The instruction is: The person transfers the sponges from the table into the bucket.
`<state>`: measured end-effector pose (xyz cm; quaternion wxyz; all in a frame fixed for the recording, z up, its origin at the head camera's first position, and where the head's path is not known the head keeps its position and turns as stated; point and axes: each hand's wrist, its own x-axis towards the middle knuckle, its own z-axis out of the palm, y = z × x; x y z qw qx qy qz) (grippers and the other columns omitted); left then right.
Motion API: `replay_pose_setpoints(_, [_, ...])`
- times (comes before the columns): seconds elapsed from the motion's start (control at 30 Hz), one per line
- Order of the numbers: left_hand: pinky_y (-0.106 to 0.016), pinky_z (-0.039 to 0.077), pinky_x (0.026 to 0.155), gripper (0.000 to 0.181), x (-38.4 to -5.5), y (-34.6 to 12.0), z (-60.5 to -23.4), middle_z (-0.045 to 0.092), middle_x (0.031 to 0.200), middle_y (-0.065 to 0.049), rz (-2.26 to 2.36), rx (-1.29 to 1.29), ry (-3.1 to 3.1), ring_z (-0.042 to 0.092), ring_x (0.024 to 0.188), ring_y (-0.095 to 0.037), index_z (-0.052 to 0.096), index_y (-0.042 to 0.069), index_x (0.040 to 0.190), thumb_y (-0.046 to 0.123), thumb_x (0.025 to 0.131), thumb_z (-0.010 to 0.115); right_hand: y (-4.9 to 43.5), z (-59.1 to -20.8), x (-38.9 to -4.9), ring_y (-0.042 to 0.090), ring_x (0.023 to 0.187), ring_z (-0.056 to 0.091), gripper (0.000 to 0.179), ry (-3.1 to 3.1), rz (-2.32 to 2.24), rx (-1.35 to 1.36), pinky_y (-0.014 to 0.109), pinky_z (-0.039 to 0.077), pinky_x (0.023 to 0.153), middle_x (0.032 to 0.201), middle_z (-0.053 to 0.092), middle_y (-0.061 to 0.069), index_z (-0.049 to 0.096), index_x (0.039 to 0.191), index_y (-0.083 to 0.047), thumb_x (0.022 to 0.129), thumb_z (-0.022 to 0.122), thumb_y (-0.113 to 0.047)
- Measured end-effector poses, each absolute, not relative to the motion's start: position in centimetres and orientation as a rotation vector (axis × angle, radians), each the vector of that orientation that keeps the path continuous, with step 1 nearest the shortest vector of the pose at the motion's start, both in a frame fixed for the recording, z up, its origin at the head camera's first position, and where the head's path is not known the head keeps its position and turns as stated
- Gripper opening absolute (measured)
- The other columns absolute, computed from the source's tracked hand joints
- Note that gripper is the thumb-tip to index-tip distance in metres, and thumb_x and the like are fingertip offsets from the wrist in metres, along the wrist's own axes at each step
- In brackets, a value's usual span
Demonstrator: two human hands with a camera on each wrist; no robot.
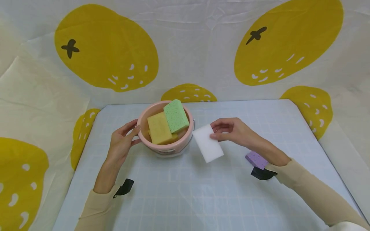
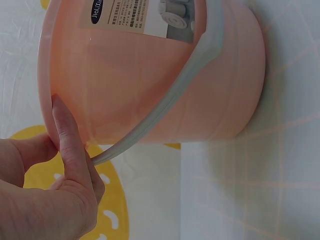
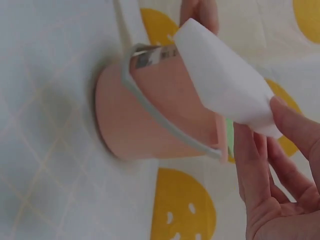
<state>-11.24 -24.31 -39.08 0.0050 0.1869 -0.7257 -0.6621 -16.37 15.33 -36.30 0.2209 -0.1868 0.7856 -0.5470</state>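
Observation:
A pink bucket [image 1: 185,144] stands upright toward the back of the table. Inside it lie a green speckled sponge [image 1: 176,116] and yellow sponges [image 1: 160,128]. My left hand [image 1: 120,142] pinches the bucket's rim at its left side, thumb on one face and fingers on the other, as the left wrist view shows. Just right of the bucket, my right hand [image 1: 231,130] holds a white sponge [image 1: 208,143] by its upper right edge, between thumb and fingers. In the right wrist view the white sponge [image 3: 225,75] is raised, partly covering the bucket's rim.
A purple sponge [image 1: 256,159] lies on the table at the right, partly hidden under the right forearm. The bucket's grey handle [image 2: 165,102] hangs down its side. Behind the table [image 1: 185,199] rises a white cloth printed with yellow fruit.

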Motion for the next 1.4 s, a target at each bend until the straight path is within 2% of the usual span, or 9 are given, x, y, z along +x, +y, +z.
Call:
replay_pose_setpoints(0.43, [-0.025,0.060,0.082,0.054,-11.3,-24.3,-39.0,0.052,0.148,-0.006,-2.037,0.607,-2.293,0.060,0.107,-0.016,0.056,0.017,0.149,0.033,0.100,0.069,12.2,-34.6,-18.0,0.027,0.106,0.069,0.044,2.100,-1.639,-0.464,0.041,0.061,0.091,0.121,0.070,0.014,0.065,0.130,-0.004,0.092,0.080,-0.021])
replay_pose_setpoints(0.73, [-0.026,0.061,0.082,0.053,-11.5,-24.3,-39.0,0.052,0.146,-0.006,-2.056,0.602,-2.283,0.061,0.106,-0.016,0.057,0.016,0.148,0.031,0.100,0.070,9.5,-34.0,-18.9,0.026,0.103,0.069,0.039,2.051,-1.730,-0.440,0.045,0.060,0.093,0.117,0.070,0.015,0.066,0.127,-0.003,0.093,0.079,-0.016])
replay_pose_setpoints(1.0, [-0.025,0.061,0.083,0.053,-11.4,-24.3,-38.9,0.051,0.147,-0.006,-2.065,0.608,-2.286,0.061,0.106,-0.015,0.056,0.015,0.149,0.031,0.100,0.069,7.4,-34.0,-19.6,0.025,0.101,0.071,0.043,2.006,-1.788,-0.408,0.049,0.058,0.094,0.118,0.070,0.015,0.066,0.130,-0.003,0.092,0.080,-0.016])
replay_pose_setpoints(1.23, [-0.026,0.061,0.082,0.053,-11.4,-24.2,-39.0,0.052,0.147,-0.006,-2.060,0.626,-2.283,0.060,0.106,-0.016,0.056,0.016,0.149,0.031,0.100,0.069,5.9,-34.1,-20.2,0.023,0.102,0.072,0.042,2.025,-1.795,-0.403,0.039,0.061,0.090,0.119,0.071,0.012,0.068,0.129,-0.005,0.091,0.081,-0.019])
replay_pose_setpoints(1.4, [-0.026,0.061,0.082,0.052,-11.4,-24.2,-39.0,0.052,0.147,-0.005,-2.056,0.637,-2.283,0.060,0.106,-0.016,0.057,0.017,0.149,0.031,0.100,0.069,4.7,-34.3,-20.6,0.024,0.103,0.072,0.041,2.036,-1.807,-0.420,0.036,0.061,0.089,0.118,0.072,0.012,0.069,0.127,-0.005,0.091,0.081,-0.018])
